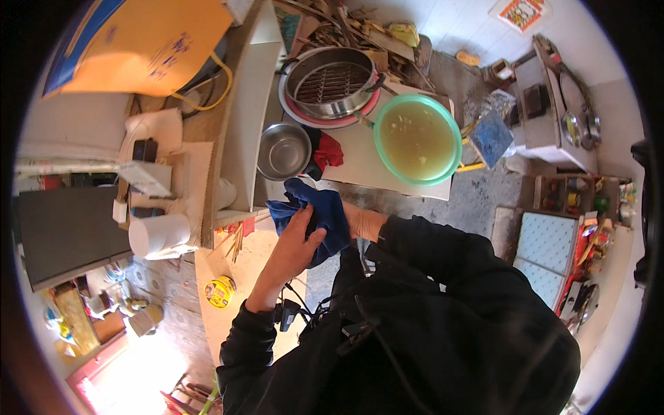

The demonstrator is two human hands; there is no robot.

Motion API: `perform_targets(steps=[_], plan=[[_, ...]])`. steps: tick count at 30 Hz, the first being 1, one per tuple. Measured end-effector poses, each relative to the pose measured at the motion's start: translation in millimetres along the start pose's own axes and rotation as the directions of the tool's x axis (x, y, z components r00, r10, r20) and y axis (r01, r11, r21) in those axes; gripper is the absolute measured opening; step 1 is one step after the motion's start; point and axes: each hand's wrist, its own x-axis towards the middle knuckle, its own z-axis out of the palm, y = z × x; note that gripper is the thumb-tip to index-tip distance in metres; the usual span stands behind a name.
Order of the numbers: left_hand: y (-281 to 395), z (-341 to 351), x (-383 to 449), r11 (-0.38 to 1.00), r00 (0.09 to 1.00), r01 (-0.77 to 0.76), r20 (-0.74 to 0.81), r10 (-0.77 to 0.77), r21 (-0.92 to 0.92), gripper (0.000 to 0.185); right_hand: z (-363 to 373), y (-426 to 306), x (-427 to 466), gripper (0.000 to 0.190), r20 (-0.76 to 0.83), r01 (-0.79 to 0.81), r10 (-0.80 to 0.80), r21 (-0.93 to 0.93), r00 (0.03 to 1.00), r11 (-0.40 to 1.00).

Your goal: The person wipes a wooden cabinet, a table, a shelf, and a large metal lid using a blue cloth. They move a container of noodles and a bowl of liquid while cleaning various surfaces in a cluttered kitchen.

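Note:
A dark blue cloth hangs bunched between my hands, in front of my body. My left hand lies across its near side with the fingers pressed into the folds. From the right, my right hand grips the cloth, its fingers mostly hidden behind the fabric. Just beyond the cloth stands a shallow metal bowl. Beside that bowl lies a crumpled red and black cloth. A green-rimmed plastic basin holds cloudy yellowish water with small floating bits.
Behind the bowl, a round metal steamer pot sits in a wide basin. Scrap wood is heaped at the back. A cabinet rises on the left. A yellow tub stands on the pale tabletop, lower left. A blue-topped stool stands right.

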Motion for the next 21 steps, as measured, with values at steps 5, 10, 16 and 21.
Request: perform_targets(steps=[5, 10, 16, 21], plan=[[23.1, -37.5, 6.3, 0.933, 0.963, 0.023, -0.259, 0.076, 0.360, 0.046, 11.0, -34.5, -39.9, 0.049, 0.154, -0.002, -0.021, 0.150, 0.988, 0.989], [3.6, -118.3, 3.4, 0.619, 0.833, 0.143, -0.431, 0.346, 0.772, 0.046, -127.5, -38.5, -60.4, 0.064, 0.151, 0.140, -0.179, 0.235, 0.972, 0.962], [-12.8, -152.1, -12.3, 0.592, 0.867, 0.272, -0.460, 0.192, 0.759, 0.049, -169.6, -52.7, -95.3, 0.081, -0.177, 0.329, -0.298, 0.182, 0.938, 0.926], [-23.2, -145.5, -15.7, 0.634, 0.873, 0.285, -0.468, 0.138, 0.719, 0.051, -137.0, -72.9, -132.7, 0.073, -0.156, 0.244, -0.233, 0.054, 0.960, 0.968]])
